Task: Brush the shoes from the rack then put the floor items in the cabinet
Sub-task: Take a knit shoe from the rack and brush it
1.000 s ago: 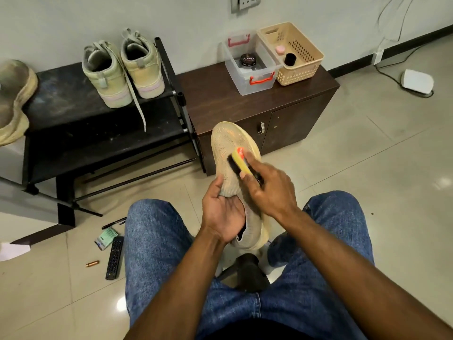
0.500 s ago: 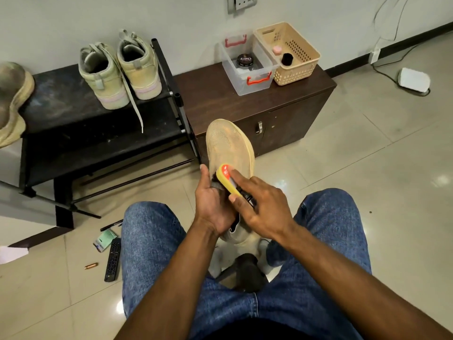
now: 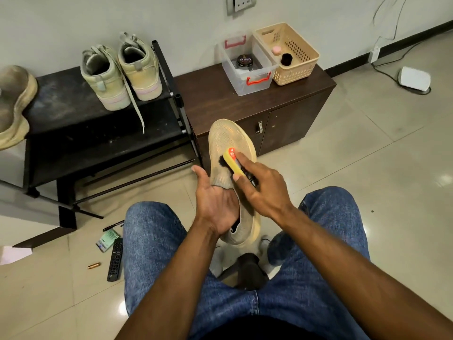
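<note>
A beige knit shoe (image 3: pixel 226 141) points toe-up in front of my knees. My left hand (image 3: pixel 215 204) holds it from underneath around the heel and collar. My right hand (image 3: pixel 262 187) grips a yellow brush (image 3: pixel 235 161) with an orange end and presses its dark bristles on the shoe's upper. Two pale green sneakers (image 3: pixel 120 74) stand on the black shoe rack (image 3: pixel 61 114), and a worn beige shoe (image 3: pixel 14 104) lies at its left end. On the floor to my left lie a remote (image 3: pixel 115 260), a small green packet (image 3: pixel 107 240), a pen (image 3: pixel 114 225) and a small copper piece (image 3: pixel 94 266).
A brown cabinet (image 3: pixel 289 119) with shut doors stands right of the rack. On it sit a clear box (image 3: pixel 247 69) holding a polish tin and a beige basket (image 3: pixel 291 55). A white device (image 3: pixel 414 78) with a cable lies at the far right. A dark stool leg shows between my knees.
The brush went down the shoe toward the collar, then back up toward the toe. My left hand keeps its hold on the shoe.
</note>
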